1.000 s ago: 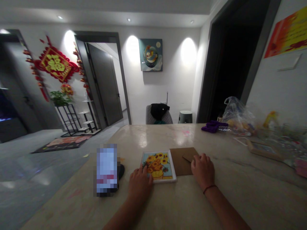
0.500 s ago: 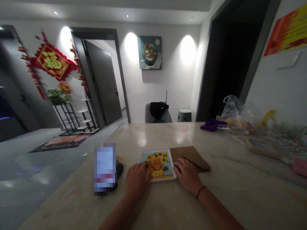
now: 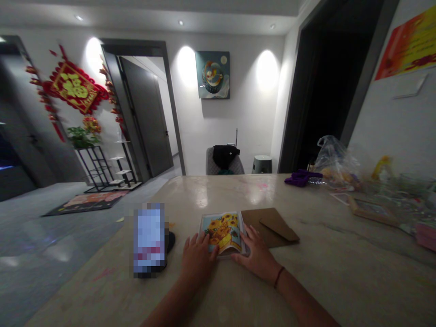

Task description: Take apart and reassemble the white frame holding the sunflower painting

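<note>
Standing at the far left of the marble table [image 3: 327,272], the blurred phone [image 3: 149,238] on its dark stand is where it was a second ago, just left of the hands. Next to it, the left hand [image 3: 195,259] has barely shifted: its fingers lie spread over the near left corner of the sunflower picture [image 3: 223,227], as before, but the thumb is hidden, so I cannot tell whether it pinches the edge. The sunflower picture sits in the same spot near the table's front edge, between the two hands, yet it no longer looks flat. Half a second ago its white border lay level on the table; now its near edge appears lifted and the surface looks tilted toward the camera. The right hand [image 3: 257,256] has changed most. A second ago it rested on the brown envelope [image 3: 272,225], half a second ago it had slid to the picture's right side, and now it sits at the near right corner, fingers spread along that edge and touching it; its thumb is out of sight too, so a pinch cannot be confirmed. The brown envelope is uncovered and touches the picture's right edge. Farther right, well apart, the purple cloth [image 3: 301,178], the plastic bag [image 3: 335,161] and a small wooden frame [image 3: 369,210] are unmoved.
</note>
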